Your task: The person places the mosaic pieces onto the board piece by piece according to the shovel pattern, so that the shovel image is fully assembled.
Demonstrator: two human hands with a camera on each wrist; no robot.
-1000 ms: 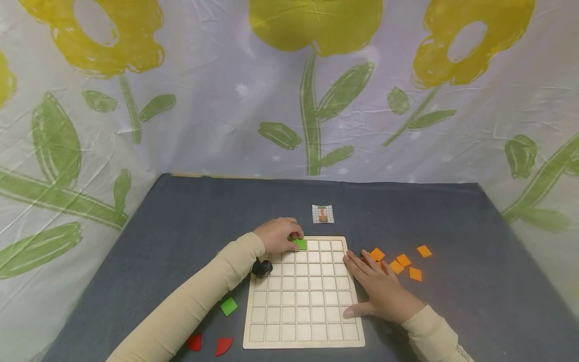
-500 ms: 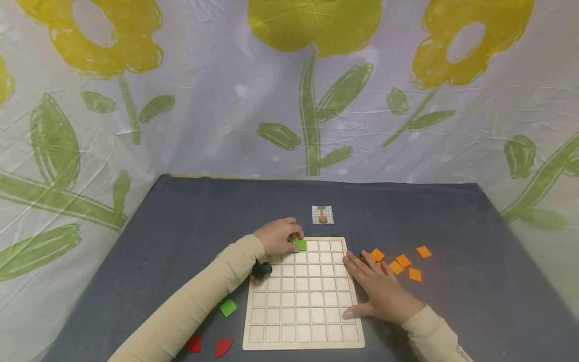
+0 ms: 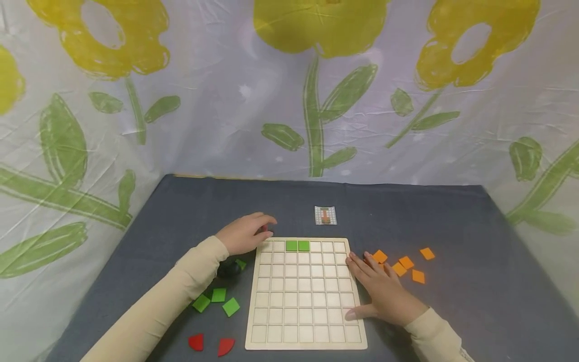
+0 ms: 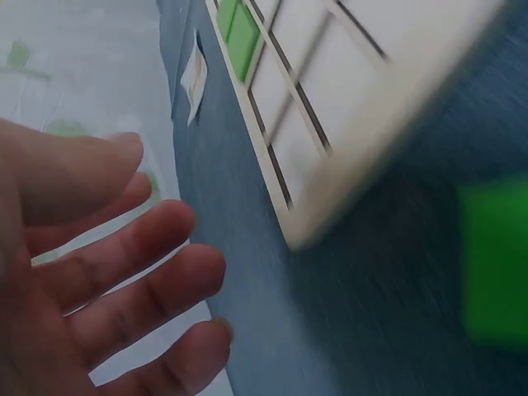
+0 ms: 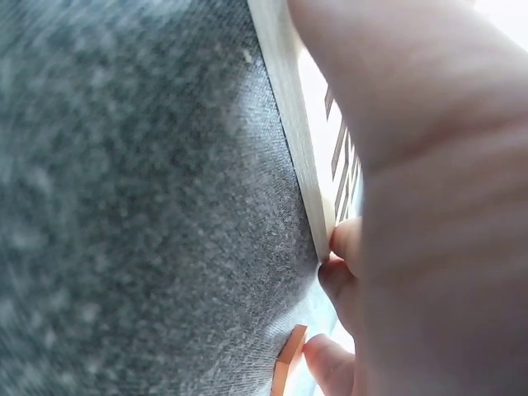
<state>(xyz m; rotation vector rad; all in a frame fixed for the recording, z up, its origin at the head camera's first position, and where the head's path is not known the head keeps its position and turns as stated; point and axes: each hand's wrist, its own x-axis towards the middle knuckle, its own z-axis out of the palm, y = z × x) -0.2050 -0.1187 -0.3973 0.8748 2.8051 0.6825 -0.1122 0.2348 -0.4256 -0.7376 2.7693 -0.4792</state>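
Observation:
A pale wooden grid board lies on the dark table. Two green square tiles sit side by side in its far row. My left hand hovers over the board's far left corner, fingers loosely bent and holding nothing; the left wrist view shows the fingers spread apart from the board. My right hand rests along the board's right edge, thumb on its surface and fingertips at the rim. In the right wrist view an orange tile lies right at one fingertip.
Several loose green tiles and two red quarter-round pieces lie left of the board. Orange square tiles are scattered to the right. A small printed pattern card lies beyond the board. A flower-printed cloth hangs behind the table.
My left hand has let go of the green tile in the far row and moved left, uncovering both green tiles there and more loose ones. The right hand stays on the board's edge.

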